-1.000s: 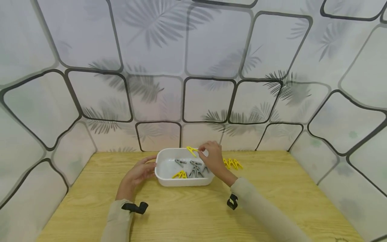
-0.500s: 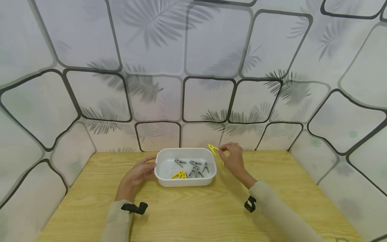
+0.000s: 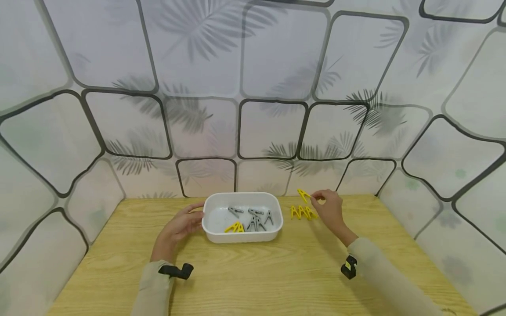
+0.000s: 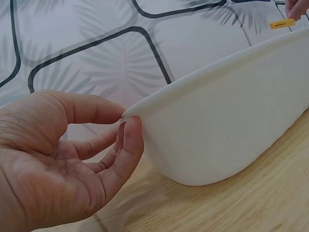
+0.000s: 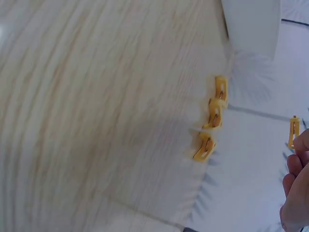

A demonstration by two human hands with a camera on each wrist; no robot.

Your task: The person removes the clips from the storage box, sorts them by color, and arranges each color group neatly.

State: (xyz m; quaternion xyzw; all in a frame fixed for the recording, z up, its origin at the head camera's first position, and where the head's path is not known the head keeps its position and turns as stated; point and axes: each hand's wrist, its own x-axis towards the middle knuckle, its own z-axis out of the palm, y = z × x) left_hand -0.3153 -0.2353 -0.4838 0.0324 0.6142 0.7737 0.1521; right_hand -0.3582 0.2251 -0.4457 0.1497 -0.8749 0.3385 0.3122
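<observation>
My right hand (image 3: 330, 209) pinches a yellow clothespin (image 3: 302, 195) by one end, in the air near the back wall. Just below it, a row of three yellow clothespins (image 3: 302, 213) stands on the table. In the right wrist view, this row (image 5: 215, 113) lies left of my hand (image 5: 298, 181). My left hand (image 3: 185, 225) is at the left end of a white plastic basin (image 3: 242, 238). In the left wrist view, its curled fingertips (image 4: 131, 126) grip the basin's rim. Inside the basin lie several grey clothespins (image 3: 255, 223) and a few yellow clothespins (image 3: 235, 228).
The wooden table (image 3: 253, 276) runs back to a patterned wall covering (image 3: 205, 131), which also closes off both sides. A black wrist mount (image 3: 176, 271) is on the left sleeve, another wrist mount (image 3: 349, 267) on the right.
My right hand has carried the yellow clothespin from above the basin rightward, past its right end, to above the yellow row. The left hand has stayed on the basin.
</observation>
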